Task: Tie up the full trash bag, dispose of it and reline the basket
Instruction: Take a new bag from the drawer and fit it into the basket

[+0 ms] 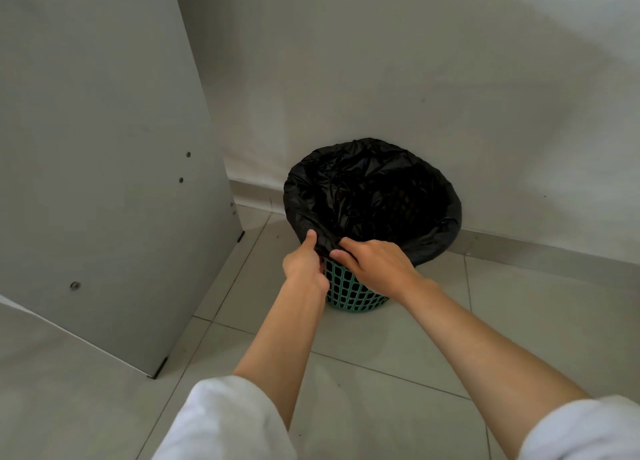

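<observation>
standing at far left, a grey panel [104,182] leans upright on the tiled floor [381,355], well apart from the work area. the left hand [304,264] is clenched on the near edge of the black trash bag [370,196], thumb on top of the fold. the bag lines the green lattice basket [349,290], its mouth open and folded over the rim. the right hand [374,264], just beside the left, grips the same edge with fingers curled under it. the basket stands on the floor, close to the white wall [415,78]. white sleeves [225,425] cover both upper arms.
</observation>
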### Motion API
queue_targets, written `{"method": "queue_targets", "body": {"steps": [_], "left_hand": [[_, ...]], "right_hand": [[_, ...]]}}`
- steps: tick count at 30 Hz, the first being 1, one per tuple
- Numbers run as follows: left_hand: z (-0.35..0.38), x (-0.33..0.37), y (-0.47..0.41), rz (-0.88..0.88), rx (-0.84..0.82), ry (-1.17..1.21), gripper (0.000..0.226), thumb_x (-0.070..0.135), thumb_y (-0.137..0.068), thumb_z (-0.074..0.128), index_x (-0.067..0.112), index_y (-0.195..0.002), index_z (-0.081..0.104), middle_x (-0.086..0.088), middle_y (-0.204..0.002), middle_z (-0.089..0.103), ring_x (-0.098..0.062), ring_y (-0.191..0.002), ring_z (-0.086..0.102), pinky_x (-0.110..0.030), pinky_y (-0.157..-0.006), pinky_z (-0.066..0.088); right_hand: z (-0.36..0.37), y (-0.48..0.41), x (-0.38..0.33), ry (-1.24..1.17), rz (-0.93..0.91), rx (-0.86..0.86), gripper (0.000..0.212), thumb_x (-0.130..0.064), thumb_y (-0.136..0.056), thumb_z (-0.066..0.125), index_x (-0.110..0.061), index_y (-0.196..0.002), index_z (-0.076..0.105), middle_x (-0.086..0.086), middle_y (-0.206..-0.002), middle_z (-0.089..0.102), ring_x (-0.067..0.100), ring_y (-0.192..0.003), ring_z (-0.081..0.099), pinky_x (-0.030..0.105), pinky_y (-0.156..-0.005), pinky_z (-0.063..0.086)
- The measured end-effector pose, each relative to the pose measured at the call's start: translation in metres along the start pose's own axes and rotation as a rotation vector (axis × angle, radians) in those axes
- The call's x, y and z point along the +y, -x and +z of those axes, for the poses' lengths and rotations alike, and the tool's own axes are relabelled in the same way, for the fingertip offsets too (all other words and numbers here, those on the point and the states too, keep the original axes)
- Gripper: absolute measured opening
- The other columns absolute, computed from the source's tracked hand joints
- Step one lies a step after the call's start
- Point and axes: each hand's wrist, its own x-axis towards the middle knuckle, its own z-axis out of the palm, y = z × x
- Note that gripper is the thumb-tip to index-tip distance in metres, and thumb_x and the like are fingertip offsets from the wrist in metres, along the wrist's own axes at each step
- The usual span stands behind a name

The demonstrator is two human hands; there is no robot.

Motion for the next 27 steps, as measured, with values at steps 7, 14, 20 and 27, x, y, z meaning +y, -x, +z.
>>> {"method": "queue_targets", "body": {"steps": [7,14,20,27], "left_hand": [[0.01,-0.012,0.003,0.014,0.035,0.01,0.026,0.021,-0.091,0.062,-0.002,-0.103,0.061,-0.015,-0.1,0.066,-0.026,-0.086,0.062,-0.033,-0.08,0.052],[0.013,-0.001,0.007,-0.091,-0.048,-0.108,0.028,0.025,-0.095,0.055,0.007,-0.115,0.058,-0.008,-0.096,0.065,-0.016,-0.065,0.058,-0.016,-0.036,0.042],[0.011,-0.021,0.009,-0.081,-0.097,-0.034,0.019,0.027,-0.095,0.055,0.01,-0.101,0.059,0.0,-0.081,0.056,-0.009,-0.059,0.04,-0.018,-0.046,0.038],[0.006,-0.039,0.023,-0.09,-0.203,0.05,0.026,0.031,-0.094,0.055,0.013,-0.112,0.059,0.002,-0.097,0.063,-0.008,-0.081,0.054,-0.022,-0.066,0.039]], "right_hand": [[-0.006,0.01,0.008,-0.016,-0.015,-0.032,0.037,-0.046,-0.099,0.031,-0.015,-0.095,0.051,-0.007,-0.063,0.049,0.023,-0.063,0.058,0.026,-0.057,0.03],[-0.018,0.017,0.011,-0.02,-0.041,-0.059,0.026,-0.039,-0.101,0.031,-0.019,-0.088,0.042,0.001,-0.081,0.064,0.023,-0.069,0.054,0.028,-0.072,0.032],[-0.021,0.025,0.022,0.064,-0.09,-0.082,0.027,-0.038,-0.102,0.029,-0.018,-0.087,0.041,-0.01,-0.071,0.044,0.013,-0.07,0.043,0.033,-0.082,0.04],[-0.022,0.035,0.039,0.149,-0.134,-0.086,0.032,-0.038,-0.102,0.028,-0.016,-0.106,0.051,-0.004,-0.093,0.061,0.016,-0.096,0.05,0.032,-0.085,0.035]]}}
